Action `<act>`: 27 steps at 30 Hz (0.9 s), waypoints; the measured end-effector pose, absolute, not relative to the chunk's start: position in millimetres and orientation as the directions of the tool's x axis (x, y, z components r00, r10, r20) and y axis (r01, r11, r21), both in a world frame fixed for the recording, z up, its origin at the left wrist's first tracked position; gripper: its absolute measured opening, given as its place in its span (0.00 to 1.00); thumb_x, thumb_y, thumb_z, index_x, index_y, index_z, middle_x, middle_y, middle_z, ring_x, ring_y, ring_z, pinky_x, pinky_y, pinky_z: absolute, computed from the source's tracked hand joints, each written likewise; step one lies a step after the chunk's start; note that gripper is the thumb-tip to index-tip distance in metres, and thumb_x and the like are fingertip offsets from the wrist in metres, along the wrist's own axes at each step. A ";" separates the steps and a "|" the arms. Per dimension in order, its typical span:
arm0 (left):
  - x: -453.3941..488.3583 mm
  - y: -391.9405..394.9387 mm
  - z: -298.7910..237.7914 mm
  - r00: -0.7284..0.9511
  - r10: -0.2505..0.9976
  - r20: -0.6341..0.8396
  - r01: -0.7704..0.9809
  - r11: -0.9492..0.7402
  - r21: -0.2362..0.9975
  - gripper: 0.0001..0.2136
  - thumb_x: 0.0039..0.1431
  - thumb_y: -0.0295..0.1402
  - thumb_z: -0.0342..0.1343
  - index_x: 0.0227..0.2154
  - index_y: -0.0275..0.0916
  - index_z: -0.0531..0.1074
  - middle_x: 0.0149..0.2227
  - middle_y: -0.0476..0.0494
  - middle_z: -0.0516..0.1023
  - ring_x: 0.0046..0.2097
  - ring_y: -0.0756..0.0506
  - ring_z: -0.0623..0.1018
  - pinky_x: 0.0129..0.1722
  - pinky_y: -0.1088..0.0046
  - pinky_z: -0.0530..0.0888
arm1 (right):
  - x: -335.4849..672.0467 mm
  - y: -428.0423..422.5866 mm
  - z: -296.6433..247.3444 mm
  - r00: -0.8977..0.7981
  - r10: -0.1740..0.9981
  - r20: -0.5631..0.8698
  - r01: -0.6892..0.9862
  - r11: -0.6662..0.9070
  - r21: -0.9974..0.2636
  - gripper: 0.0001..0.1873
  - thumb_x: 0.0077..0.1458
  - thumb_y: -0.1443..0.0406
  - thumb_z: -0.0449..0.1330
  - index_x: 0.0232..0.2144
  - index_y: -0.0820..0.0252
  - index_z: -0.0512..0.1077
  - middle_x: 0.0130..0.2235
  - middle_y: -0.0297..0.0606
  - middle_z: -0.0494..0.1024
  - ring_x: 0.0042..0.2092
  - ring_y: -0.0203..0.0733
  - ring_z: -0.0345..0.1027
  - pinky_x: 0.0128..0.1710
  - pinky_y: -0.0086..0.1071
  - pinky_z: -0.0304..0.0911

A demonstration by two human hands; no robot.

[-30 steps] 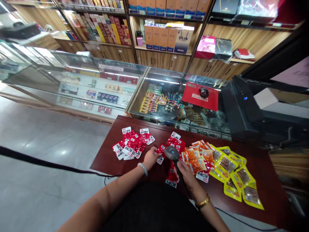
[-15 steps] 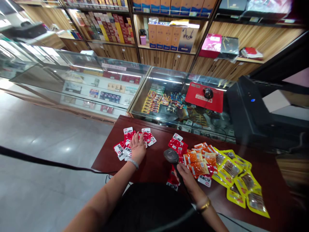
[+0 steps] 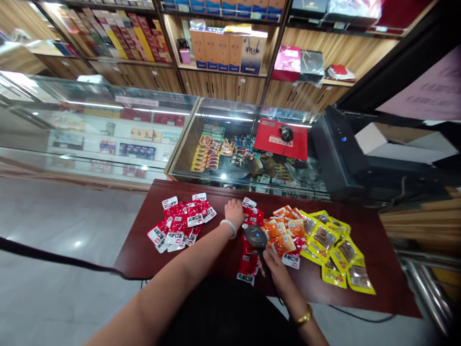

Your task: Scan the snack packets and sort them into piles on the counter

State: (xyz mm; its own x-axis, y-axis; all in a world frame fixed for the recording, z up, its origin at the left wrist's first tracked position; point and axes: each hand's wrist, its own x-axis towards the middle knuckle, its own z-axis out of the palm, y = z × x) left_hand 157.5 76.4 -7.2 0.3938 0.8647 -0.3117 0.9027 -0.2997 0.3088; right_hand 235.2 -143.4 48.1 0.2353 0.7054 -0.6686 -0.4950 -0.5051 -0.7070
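My left hand (image 3: 234, 212) is at the left edge of the middle red snack packets (image 3: 254, 217), its fingers bent and closed against one of them. In my right hand (image 3: 274, 266) is a black handheld barcode scanner (image 3: 255, 236), its head over the middle packets and a small blue light on top. Left of my left hand lies a loose pile of red and white snack packets (image 3: 180, 223). Beside the scanner on the right are orange snack packets (image 3: 279, 235), and past them yellow snack packets (image 3: 334, 250) with clear windows.
The dark red table (image 3: 140, 245) stands against a glass display counter (image 3: 212, 115). On the counter lie a red mat (image 3: 266, 139) and a black mouse (image 3: 286, 133). A dark machine (image 3: 338, 158) stands at the right. Behind are shelves of boxes (image 3: 230, 48). A black cable (image 3: 65, 262) crosses at left.
My left hand has moved right from the left pile to the middle red packets, its spread fingers now bent. The scanner stays over the middle packets. The view has shifted right.
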 end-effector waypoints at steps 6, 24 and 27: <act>137.5 84.4 -9.2 0.404 0.765 -0.501 0.877 -0.168 0.451 0.17 0.52 0.39 0.61 0.42 0.38 0.67 0.39 0.40 0.77 0.41 0.43 0.76 0.40 0.70 0.68 | 236.2 -147.7 42.5 0.231 0.725 -0.649 -0.500 -0.484 -0.718 0.24 0.46 0.45 0.65 0.36 0.57 0.72 0.20 0.27 0.67 0.21 0.32 0.57 0.20 0.26 0.52; -6.5 65.7 7.1 0.122 0.905 -0.407 0.772 0.171 0.613 0.18 0.53 0.39 0.61 0.44 0.39 0.67 0.34 0.45 0.77 0.35 0.46 0.76 0.35 0.74 0.68 | 195.2 -116.9 41.4 0.010 0.776 -0.630 -0.334 -0.591 -0.734 0.33 0.47 0.43 0.63 0.46 0.60 0.69 0.18 0.26 0.66 0.17 0.31 0.54 0.17 0.26 0.49; -39.2 63.2 17.9 -0.001 0.921 -0.390 0.828 0.220 0.517 0.16 0.55 0.43 0.58 0.43 0.41 0.67 0.33 0.46 0.76 0.35 0.45 0.76 0.34 0.73 0.67 | 191.9 -120.2 34.7 0.000 0.777 -0.629 -0.332 -0.593 -0.733 0.34 0.47 0.44 0.63 0.48 0.61 0.68 0.18 0.26 0.67 0.17 0.31 0.55 0.18 0.26 0.49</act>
State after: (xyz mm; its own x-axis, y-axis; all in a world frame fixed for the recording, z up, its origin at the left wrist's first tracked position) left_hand -39.2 63.2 17.9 -0.0012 0.9208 -0.3899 0.8275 0.2198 0.5166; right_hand 191.9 -120.2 34.7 0.0004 0.7773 -0.6291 -0.3323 -0.5932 -0.7332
